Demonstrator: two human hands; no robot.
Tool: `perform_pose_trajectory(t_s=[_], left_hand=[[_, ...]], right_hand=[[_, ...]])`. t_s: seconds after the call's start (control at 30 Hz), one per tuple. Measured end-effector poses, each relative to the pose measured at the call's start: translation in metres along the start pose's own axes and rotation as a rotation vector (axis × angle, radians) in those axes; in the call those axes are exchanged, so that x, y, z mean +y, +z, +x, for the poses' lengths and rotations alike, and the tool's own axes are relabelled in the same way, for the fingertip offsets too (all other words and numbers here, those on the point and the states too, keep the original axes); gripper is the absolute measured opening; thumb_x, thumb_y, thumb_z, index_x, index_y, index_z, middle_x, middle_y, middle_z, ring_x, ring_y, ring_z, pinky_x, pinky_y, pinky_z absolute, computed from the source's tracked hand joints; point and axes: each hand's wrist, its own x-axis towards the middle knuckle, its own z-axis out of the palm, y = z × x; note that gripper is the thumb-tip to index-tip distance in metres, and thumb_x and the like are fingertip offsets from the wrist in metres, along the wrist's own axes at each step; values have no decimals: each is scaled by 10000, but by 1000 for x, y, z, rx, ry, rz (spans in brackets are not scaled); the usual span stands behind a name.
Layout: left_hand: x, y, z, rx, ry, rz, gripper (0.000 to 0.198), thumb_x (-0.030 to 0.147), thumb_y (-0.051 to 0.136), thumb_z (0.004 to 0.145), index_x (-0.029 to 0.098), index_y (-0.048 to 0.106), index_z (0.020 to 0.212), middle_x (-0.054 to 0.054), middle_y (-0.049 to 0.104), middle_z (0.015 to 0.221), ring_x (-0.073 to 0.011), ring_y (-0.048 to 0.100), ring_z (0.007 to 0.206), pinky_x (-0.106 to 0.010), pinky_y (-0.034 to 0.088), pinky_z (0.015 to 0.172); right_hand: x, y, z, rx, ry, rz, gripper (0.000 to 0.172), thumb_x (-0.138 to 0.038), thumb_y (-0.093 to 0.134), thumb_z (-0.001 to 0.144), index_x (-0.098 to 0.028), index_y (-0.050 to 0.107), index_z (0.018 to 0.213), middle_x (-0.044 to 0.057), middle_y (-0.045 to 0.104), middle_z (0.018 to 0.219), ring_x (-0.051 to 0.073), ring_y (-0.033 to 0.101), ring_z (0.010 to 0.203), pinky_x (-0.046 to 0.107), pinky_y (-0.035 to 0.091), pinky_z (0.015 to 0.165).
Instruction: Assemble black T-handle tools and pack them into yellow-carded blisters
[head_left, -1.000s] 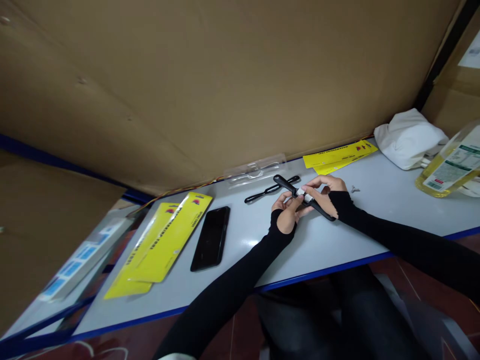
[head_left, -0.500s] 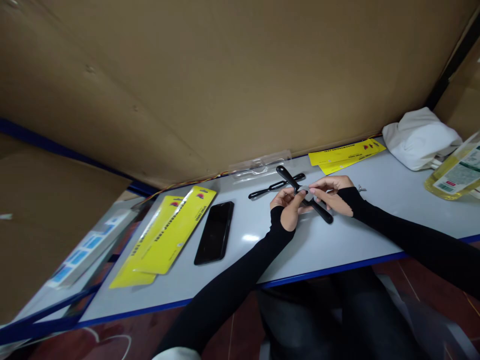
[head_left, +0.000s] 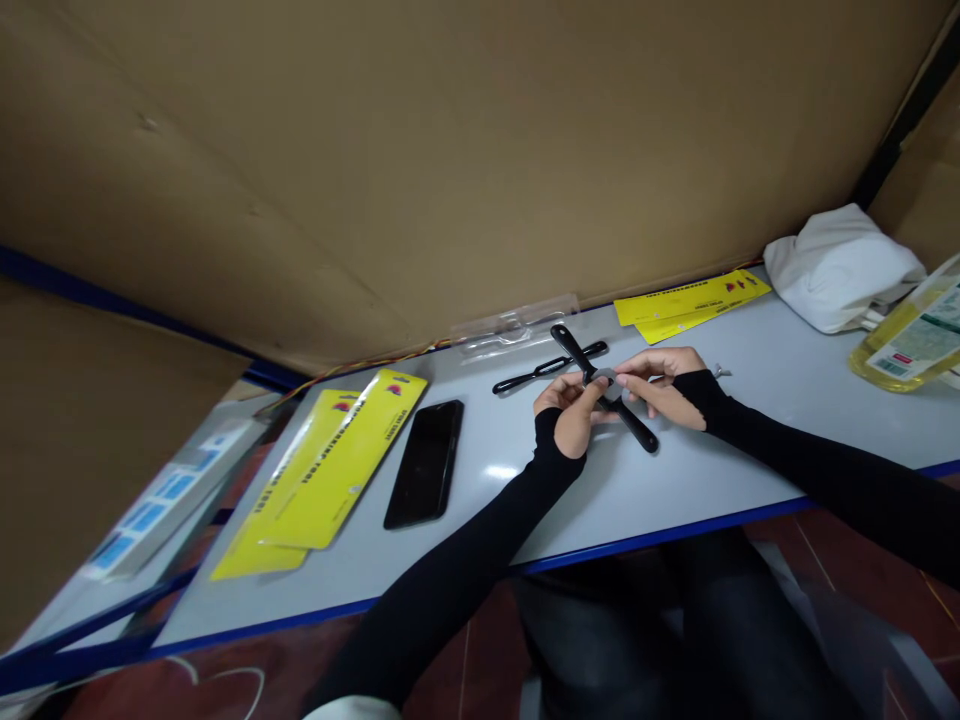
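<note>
A black spokeshave [head_left: 639, 428] is held tilted above the table, one handle pointing up and left, the other down and right. My left hand [head_left: 566, 412] is closed around its middle, thumb on top by a small silver blade [head_left: 604, 377]. From the right, my right hand [head_left: 664, 385] pinches the blade's edge between thumb and fingers; its other fingers are partly hidden. Behind my left hand lies a second black tool body [head_left: 551, 367], long and slim with an open slot in the middle. A small silver wing-shaped screw [head_left: 720, 371] rests just beyond my right wrist.
Yellow packaging cards [head_left: 341, 465] and a black phone [head_left: 424, 465] lie on the left. More yellow cards [head_left: 694, 303] and a clear plastic blister [head_left: 517, 328] are at the back. A white cloth bundle [head_left: 836, 270] and bottle of yellow liquid [head_left: 911, 330] stand right. A cardboard wall [head_left: 450, 150] rises behind.
The camera view has shifted slightly. Both hands keep nearly the same hold on the spokeshave and blade, with only a slight turn of the tool.
</note>
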Motion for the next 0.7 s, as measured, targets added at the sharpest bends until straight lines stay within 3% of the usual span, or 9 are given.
perform_pose_trajectory(t_s=[0.2, 0.37, 0.5, 0.6, 0.7], left_hand=[[6, 0, 1, 33, -79, 5, 407, 243, 968, 538, 149, 670, 799, -51, 729, 773, -238, 741, 726, -366, 665, 567], [10, -1, 4, 58, -98, 9, 396, 190, 952, 550, 152, 655, 810, -53, 730, 768, -254, 745, 735, -389, 675, 548], [11, -4, 7, 48, -125, 45, 356, 164, 940, 586, 144, 668, 815, -73, 751, 820, -253, 749, 766, -435, 704, 603], [11, -4, 6, 50, -140, 57, 318, 137, 921, 606, 140, 670, 801, -64, 742, 801, -240, 746, 742, -439, 711, 606], [12, -1, 4, 55, -148, 54, 307, 118, 912, 612, 138, 663, 791, -46, 724, 755, -223, 742, 696, -395, 700, 565]], right_hand=[[-3, -9, 2, -31, -139, -236, 276, -439, 769, 844, -196, 844, 953, 60, 794, 813, 172, 704, 680, 241, 485, 488], [0, -32, 14, 0, -204, -549, 217, -368, 724, 854, -197, 821, 946, 49, 799, 862, 188, 688, 776, 293, 510, 646], [4, -53, 23, -145, -209, -758, 253, -378, 809, 781, -222, 819, 979, 50, 806, 929, 229, 681, 871, 341, 524, 786], [4, -61, 24, -311, -216, -805, 249, -374, 811, 791, -218, 825, 984, 48, 793, 912, 212, 671, 819, 330, 508, 781], [5, -63, 25, -368, -206, -818, 219, -315, 770, 825, -211, 834, 1007, 44, 786, 895, 195, 664, 791, 305, 499, 749]])
